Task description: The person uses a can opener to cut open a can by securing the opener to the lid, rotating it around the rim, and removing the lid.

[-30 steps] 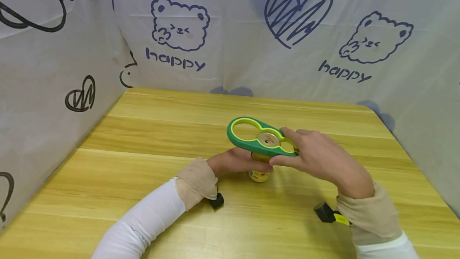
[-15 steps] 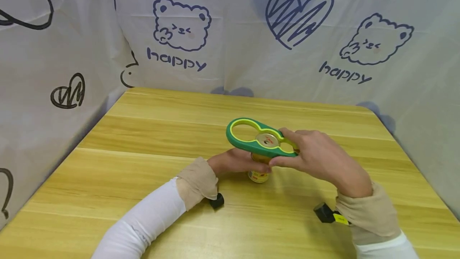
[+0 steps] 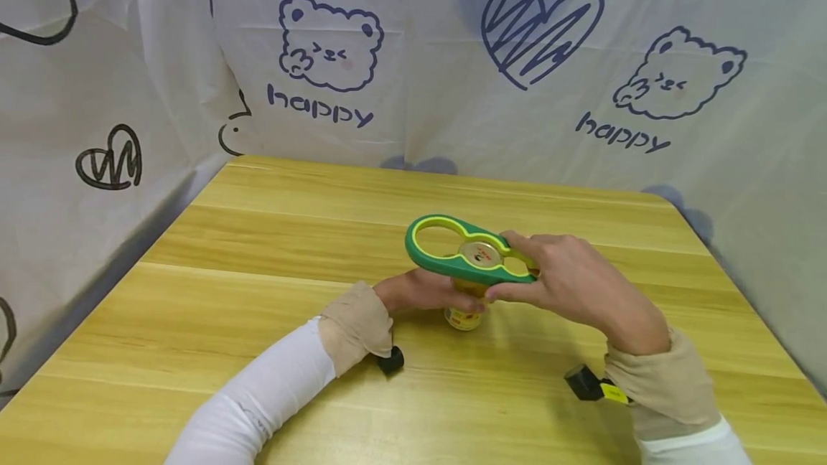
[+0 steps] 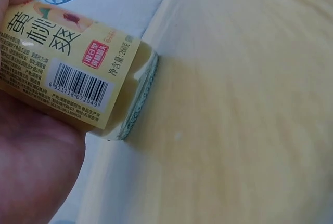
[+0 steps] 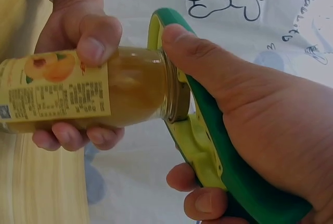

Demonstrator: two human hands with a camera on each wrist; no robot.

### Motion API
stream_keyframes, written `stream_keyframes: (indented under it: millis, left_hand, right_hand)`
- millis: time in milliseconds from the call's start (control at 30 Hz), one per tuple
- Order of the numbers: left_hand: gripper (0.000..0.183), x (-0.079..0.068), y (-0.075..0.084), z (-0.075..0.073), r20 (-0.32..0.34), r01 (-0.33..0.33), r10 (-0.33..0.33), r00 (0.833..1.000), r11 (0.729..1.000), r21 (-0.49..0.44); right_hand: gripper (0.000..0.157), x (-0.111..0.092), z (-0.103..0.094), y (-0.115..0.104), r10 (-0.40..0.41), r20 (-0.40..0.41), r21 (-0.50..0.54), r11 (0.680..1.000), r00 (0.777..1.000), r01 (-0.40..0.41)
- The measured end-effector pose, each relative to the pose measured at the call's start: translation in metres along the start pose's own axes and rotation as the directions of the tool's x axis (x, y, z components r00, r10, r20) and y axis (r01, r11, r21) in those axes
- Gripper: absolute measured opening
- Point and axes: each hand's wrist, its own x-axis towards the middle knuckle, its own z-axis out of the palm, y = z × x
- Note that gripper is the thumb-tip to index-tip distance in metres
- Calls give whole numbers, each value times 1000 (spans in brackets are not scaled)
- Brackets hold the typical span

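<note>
My left hand [image 3: 429, 289] grips a glass jar [image 5: 138, 86] of amber contents around its yellow peach label [image 4: 78, 68]. Over the jar's gold metal lid [image 3: 481, 255] fits the middle opening of a green jar opener [image 3: 446, 264] with a yellow-green inner lining. At the opener's right end, my right hand [image 3: 575, 278] holds it, thumb along one side and fingertips on the other in the right wrist view. The jar is upright but slightly tilted in the head view. Whether its base touches the table cannot be told.
A wood-grain table [image 3: 310, 235] spreads beneath both hands. White cloth [image 3: 439, 77] with drawn bears and hearts hangs behind it and along the left and right sides. A small black camera [image 3: 390, 362] sits below the left wrist, another black camera [image 3: 583, 382] by the right.
The opener's left end has dipped slightly, and the jar's base has shifted a little toward me and left. Both holds stay the same. Drawings on the left cloth have moved left in view.
</note>
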Motion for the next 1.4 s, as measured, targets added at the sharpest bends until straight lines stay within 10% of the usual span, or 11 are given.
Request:
stream_keyframes:
  millis: [1400]
  left_hand:
    - [50, 0, 1, -5, 241, -45, 20, 970, 994, 99]
  right_hand:
    - [84, -2, -1, 13, -108, -6, 93, 990, 994, 108]
